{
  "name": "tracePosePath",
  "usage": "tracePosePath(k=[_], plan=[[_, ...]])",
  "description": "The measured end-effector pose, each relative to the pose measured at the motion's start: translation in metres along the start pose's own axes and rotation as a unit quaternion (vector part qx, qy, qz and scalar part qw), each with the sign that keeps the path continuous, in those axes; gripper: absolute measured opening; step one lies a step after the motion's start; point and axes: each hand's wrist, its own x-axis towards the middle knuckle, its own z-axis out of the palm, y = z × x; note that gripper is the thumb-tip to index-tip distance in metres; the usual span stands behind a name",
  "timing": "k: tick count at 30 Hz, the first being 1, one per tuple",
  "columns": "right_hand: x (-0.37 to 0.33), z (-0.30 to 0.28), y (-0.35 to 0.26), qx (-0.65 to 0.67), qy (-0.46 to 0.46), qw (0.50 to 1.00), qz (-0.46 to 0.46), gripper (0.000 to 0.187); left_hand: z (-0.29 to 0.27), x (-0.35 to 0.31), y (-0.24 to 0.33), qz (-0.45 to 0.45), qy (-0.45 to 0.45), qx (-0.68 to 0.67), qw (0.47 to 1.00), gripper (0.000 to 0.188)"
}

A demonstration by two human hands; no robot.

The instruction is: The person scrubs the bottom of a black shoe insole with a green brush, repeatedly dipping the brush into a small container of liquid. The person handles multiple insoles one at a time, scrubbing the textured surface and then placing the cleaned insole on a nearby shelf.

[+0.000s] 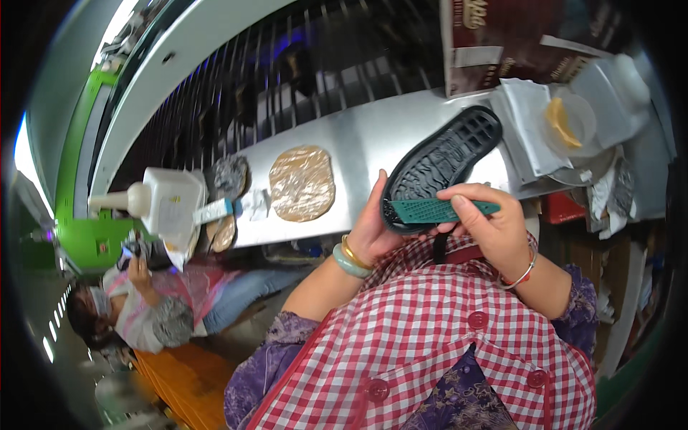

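A black shoe sole [438, 158] is held tilted over the metal ledge, its ribbed, gridded inner side facing up. My left hand [374, 233] is closed around its near end from the left and below, with some fingers hidden beneath. My right hand [494, 221] pinches a flat green plastic strip [423, 212], dotted with small holes like a brush's back. The strip lies across the near end of the sole; whether its underside touches the sole cannot be seen.
Left on the metal ledge [358, 158] sit a film-wrapped brown pad [302, 183] and a white plastic container [172, 208]. At right are a clear cup [570, 122] and a maroon box [530, 43]. A barred rack [287, 79] lies beyond; a masked co-worker [154, 301] is at left.
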Motion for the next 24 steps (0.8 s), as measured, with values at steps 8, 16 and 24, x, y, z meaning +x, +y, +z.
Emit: tracePosePath(k=[8, 16, 24], plan=[[0.053, 0.017, 0.0, -0.02, -0.141, 0.984, 0.103, 0.021, -0.033, -0.017, 0.036, -0.058, 0.019, 0.076, 0.995, 0.066], [0.089, 0.034, -0.008, -0.052, -0.193, 0.969, 0.148, 0.02, -0.05, -0.026, 0.092, -0.118, 0.094, 0.188, 0.971, 0.06], [0.11, 0.019, -0.024, -0.173, -0.21, 0.946, 0.177, 0.02, -0.04, -0.016, 0.12, -0.149, 0.11, 0.214, 0.959, 0.057]])
